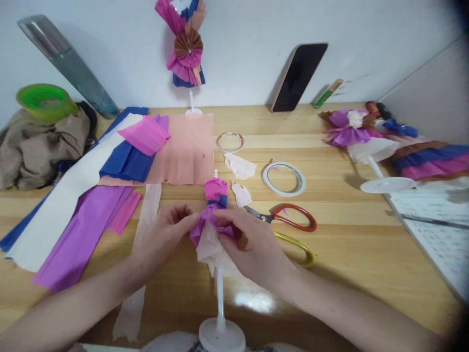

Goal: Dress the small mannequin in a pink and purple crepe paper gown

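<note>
A small paper-dressed figure on a white stand lies with its round base toward me. It has a pink top, a blue waistband, and purple paper over a white paper skirt. My left hand pinches the left edge of the purple paper between thumb and index finger. On the other side, my right hand has its fingers closed on the purple paper just below the waistband. Fingers of my right hand hide part of the skirt.
Scissors with red and yellow handles and a tape roll lie right of the figure. Coloured paper strips cover the left. Dressed figures stand behind and lie at right. A phone leans on the wall.
</note>
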Available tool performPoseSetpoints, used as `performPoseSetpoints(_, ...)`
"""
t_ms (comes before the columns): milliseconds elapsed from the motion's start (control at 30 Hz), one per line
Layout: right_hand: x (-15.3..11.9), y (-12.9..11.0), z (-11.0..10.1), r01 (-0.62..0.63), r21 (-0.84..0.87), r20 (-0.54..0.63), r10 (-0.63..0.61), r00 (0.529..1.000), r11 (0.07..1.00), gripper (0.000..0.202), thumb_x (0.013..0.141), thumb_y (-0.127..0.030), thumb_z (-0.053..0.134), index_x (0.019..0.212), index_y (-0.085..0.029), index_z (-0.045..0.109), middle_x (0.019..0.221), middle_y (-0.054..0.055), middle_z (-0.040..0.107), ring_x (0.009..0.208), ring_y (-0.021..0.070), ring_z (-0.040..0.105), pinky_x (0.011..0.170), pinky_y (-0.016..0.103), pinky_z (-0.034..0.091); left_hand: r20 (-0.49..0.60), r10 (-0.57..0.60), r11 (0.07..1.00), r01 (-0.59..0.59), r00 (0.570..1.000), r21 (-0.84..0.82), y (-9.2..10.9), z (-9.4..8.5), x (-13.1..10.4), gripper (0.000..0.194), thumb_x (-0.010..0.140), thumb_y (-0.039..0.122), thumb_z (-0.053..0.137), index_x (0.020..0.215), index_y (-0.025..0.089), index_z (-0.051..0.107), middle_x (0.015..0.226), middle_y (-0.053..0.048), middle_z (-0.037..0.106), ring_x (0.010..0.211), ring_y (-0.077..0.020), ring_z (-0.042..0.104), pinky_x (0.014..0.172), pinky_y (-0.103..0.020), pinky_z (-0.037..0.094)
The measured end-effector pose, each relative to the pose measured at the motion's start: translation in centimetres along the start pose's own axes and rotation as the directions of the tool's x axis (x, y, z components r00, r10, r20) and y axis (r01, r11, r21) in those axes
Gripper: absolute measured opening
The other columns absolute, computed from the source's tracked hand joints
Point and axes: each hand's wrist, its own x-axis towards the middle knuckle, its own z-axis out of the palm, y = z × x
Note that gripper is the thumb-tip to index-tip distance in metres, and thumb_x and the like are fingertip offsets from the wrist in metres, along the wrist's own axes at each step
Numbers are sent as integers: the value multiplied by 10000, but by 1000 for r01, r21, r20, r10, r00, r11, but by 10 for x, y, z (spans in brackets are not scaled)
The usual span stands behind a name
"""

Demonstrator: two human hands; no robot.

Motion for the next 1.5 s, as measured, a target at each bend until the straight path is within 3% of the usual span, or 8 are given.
performPoseSetpoints(267,-3,-3,0,226,-233,106,-206,973,946,184,900,-152,473,884,-163,656,853,70,646,758,174,575,639,283,452,-50,64,997,-61,997,57,6,13,-10,276,771,366,619,634,158,500,560,53,458,523,-72,412,494,-188,352)
performPoseSetpoints(500,-7,-3,-1,424,-469,191,-380,905,774,170,873,-123,473,810,-141,630,683,37,574,596,166,471,523,319,294,6,79,990,-79,997,117,5,17,-12,286,798,387,597,658,150,519,594,42,461,548,-79,406,492,-192,347)
performPoseSetpoints(767,-9,1,-3,508,-477,187,-481,856,717,255,881,-126,465,667,-176,595,575,4,522,524,151,434,509,325,284,106,139,969,-158,985,193,7,13,-11,306,867,371,528,667,146,584,612,20,525,591,-95,474,541,-199,411)
performPoseSetpoints(1000,-7,-8,-12,621,-359,205,-591,780,696,217,901,-202,482,779,-136,649,571,8,563,506,148,481,475,315,321,172,409,821,-444,896,359,-5,10,-11,163,892,238,556,826,168,688,776,-24,715,719,-127,645,671,-221,517)
performPoseSetpoints(1100,-4,-6,-16,485,-187,21,-490,871,854,188,900,-177,495,813,-134,656,582,5,586,516,122,512,495,270,374,216,478,724,-521,852,452,-6,8,-15,146,902,201,557,929,167,697,857,-42,734,773,-134,675,702,-223,533)
performPoseSetpoints(1200,4,2,-15,103,12,-81,-101,992,995,136,861,-115,545,855,-155,675,651,4,639,553,100,561,522,219,409,267,554,599,-600,789,531,-2,8,-20,173,904,159,533,972,134,689,886,-75,727,774,-144,684,678,-225,545)
performPoseSetpoints(1300,12,9,-9,-169,125,-17,173,985,978,89,817,-157,601,792,-182,682,651,-2,649,564,113,572,527,219,424,311,627,455,-659,715,598,1,10,-23,175,908,149,507,937,117,676,879,-96,713,743,-159,683,637,-241,555)
performPoseSetpoints(1500,20,7,-2,-261,163,52,256,965,951,87,741,-125,608,681,-175,644,573,-29,573,508,87,484,477,196,364,378,637,325,-678,672,659,3,14,-24,192,928,224,475,875,123,629,826,-110,684,688,-196,660,566,-309,566)
